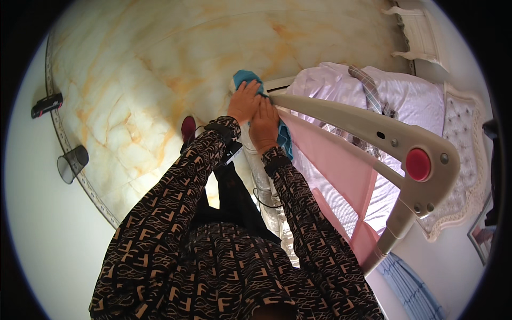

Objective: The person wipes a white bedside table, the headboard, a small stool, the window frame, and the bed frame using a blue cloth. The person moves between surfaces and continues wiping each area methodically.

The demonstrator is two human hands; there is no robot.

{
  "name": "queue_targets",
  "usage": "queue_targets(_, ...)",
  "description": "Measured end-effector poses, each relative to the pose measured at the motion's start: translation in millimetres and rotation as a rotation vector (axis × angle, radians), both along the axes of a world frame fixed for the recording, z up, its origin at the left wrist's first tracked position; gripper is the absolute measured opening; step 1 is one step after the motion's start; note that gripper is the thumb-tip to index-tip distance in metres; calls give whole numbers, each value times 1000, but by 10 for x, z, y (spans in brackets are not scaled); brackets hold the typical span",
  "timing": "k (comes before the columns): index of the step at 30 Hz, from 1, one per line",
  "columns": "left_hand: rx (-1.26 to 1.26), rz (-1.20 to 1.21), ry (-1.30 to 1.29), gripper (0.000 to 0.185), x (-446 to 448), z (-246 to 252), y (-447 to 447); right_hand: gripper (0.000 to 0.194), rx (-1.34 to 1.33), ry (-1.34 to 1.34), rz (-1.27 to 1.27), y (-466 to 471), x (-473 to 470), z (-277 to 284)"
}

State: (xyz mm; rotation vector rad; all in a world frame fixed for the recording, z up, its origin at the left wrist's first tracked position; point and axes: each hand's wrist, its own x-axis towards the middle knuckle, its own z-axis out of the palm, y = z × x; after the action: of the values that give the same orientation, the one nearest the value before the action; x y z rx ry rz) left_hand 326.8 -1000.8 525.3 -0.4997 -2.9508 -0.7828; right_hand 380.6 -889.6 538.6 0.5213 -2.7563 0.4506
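Observation:
A blue cloth [249, 76] is draped over the corner of a pale bed frame [260, 176]. My left hand [244, 102] lies on the cloth, fingers pointing up toward its far end. Close beside it, my right hand [264, 126] rests on the cloth too, fingertips touching or nearly touching the left hand. More of the cloth hangs to the right of my right wrist. Whether the fingers of either hand grip the cloth cannot be made out. A bed guard rail [340, 114] with pink fabric and mesh starts just right of my hands.
A red round button [418, 164] sits on the rail's joint. Behind it lies lilac bedding [416, 90] before a tufted headboard [464, 116]. A mesh waste bin [73, 164] and a dark cylindrical object [47, 105] stand by the left wall. The floor [160, 80] is marble-patterned.

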Motion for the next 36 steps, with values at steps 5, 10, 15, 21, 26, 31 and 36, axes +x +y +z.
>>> queue_targets(5,3,57,-98,33,-182,-82,-50,44,-4,39,6,-79,-203,-82)
queue_targets(10,87,118,-92,38,-234,-285,-21,47,53,-24,19,-76,-161,-79)
queue_targets(15,163,107,-223,42,-334,-445,-128,50,141,-53,39,-155,-299,-21)
queue_targets(21,302,105,-598,47,-754,-788,-428,44,72,-176,173,-408,-787,-64)
queue_targets(26,531,195,-673,39,-607,-1042,-422,37,76,-207,131,-387,-767,-77)
queue_targets(31,468,20,-145,24,-433,-1099,-319,32,109,-214,53,-370,-824,-190)
queue_targets(36,697,244,-384,38,-325,-900,-263,33,198,-265,-88,-432,-1006,-309)
